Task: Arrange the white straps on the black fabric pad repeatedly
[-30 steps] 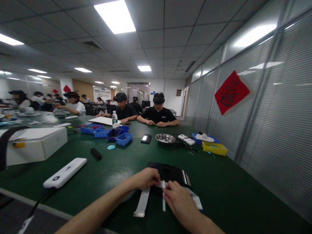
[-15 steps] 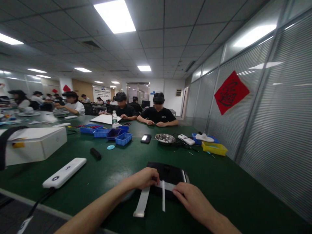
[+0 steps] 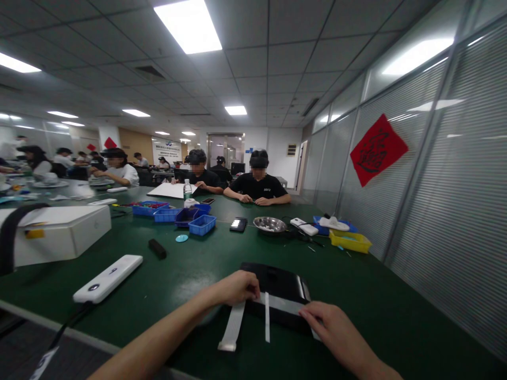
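A black device (image 3: 273, 274) with a curved, glossy top lies on the green table in front of me. Along its near side runs a flat whitish ribbon (image 3: 281, 302), crossed by a narrow white strip (image 3: 267, 319). My left hand (image 3: 241, 287) pinches the ribbon near the device's left side. Below that hand, a wider striped flat cable (image 3: 233, 327) hangs toward me, with a connector at its end. The fingers of my right hand (image 3: 322, 319) are pressed together on the ribbon at the right, and a bit of it shows below them.
A white power bank (image 3: 106, 279) with a cable and a white box (image 3: 55, 237) are at the left. Farther back are blue bins (image 3: 202, 226), a metal bowl (image 3: 270, 225), a yellow tray (image 3: 350, 241) and a black phone (image 3: 238, 225). Several people sit beyond.
My right hand has slid to the right along the ribbon, and more of the ribbon shows between my hands. My left hand has stayed nearly in place.
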